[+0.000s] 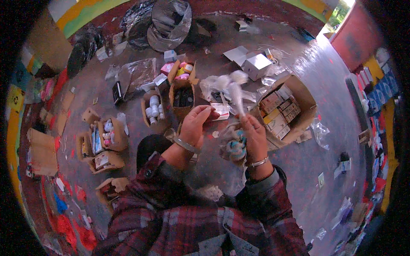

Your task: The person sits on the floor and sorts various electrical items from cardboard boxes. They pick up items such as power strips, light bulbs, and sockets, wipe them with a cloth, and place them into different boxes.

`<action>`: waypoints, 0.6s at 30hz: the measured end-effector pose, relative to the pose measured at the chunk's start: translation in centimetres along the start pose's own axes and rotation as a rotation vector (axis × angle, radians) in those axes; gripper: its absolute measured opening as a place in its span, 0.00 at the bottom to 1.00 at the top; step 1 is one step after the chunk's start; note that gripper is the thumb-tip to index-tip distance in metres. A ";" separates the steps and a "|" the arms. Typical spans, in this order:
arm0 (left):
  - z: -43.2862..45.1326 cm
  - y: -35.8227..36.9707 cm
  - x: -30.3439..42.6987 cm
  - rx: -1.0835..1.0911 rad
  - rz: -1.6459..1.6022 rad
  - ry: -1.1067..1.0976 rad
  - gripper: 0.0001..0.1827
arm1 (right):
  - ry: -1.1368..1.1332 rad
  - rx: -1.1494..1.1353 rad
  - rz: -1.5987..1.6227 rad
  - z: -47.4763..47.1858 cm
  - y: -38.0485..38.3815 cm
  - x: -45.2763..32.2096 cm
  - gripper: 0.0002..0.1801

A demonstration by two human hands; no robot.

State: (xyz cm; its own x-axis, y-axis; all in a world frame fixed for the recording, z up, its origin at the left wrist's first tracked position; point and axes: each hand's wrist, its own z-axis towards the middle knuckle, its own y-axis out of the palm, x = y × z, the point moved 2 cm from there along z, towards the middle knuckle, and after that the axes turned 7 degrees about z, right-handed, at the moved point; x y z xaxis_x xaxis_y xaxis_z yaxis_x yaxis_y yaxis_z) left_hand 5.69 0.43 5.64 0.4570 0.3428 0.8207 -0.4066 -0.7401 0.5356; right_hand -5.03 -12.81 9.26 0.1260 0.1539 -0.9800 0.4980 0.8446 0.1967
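My right hand (254,137) grips the twisted neck of a clear plastic bag (236,96). The bag's loose top stands above the fist and is blurred. Just beside and below this hand is a bundle of beige and teal things (236,144), seemingly inside the bag; what they are cannot be made out. To the left, my left hand (193,124) is raised with its fingers half curled, and nothing shows in it. Its fingertips appear just in front of a small white box with a red stripe (221,111).
On the right stands an open carton (306,105) packed with small boxes. Ahead are cartons with white bottles (153,107), black items (183,97) and pink packs (182,76). More open cartons (102,140) sit at left. A white box (257,65) and plastic wrapping litter the floor.
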 end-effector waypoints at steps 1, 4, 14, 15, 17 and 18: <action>0.1 -0.4 -0.2 0.010 0.000 0.010 0.10 | -0.004 -0.061 -0.059 -0.1 0.1 0.3 0.13; 0.0 0.2 0.6 -0.059 -0.052 0.067 0.13 | 0.183 -0.094 0.306 0.2 -0.1 1.4 0.16; -1.1 1.0 3.0 -0.285 -0.039 0.212 0.18 | 0.293 -0.409 0.116 -0.6 1.9 3.7 0.17; -1.2 0.8 2.9 -0.264 -0.023 0.206 0.18 | 0.307 -0.414 0.125 -0.7 2.1 3.9 0.17; -1.2 0.5 2.7 -0.262 -0.030 0.179 0.16 | 0.333 -0.420 0.141 -0.9 2.1 4.5 0.17; -1.0 0.2 2.5 -0.249 0.004 0.202 0.15 | 0.278 -0.465 0.068 -0.5 1.6 4.7 0.17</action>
State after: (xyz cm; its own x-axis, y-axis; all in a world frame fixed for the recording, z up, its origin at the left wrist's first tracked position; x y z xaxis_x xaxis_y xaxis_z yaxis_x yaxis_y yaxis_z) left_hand 5.97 1.75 8.00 0.2988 0.4667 0.8324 -0.6006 -0.5859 0.5441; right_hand -4.03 -10.50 4.95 -0.1186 0.2922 -0.9490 0.0565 0.9562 0.2874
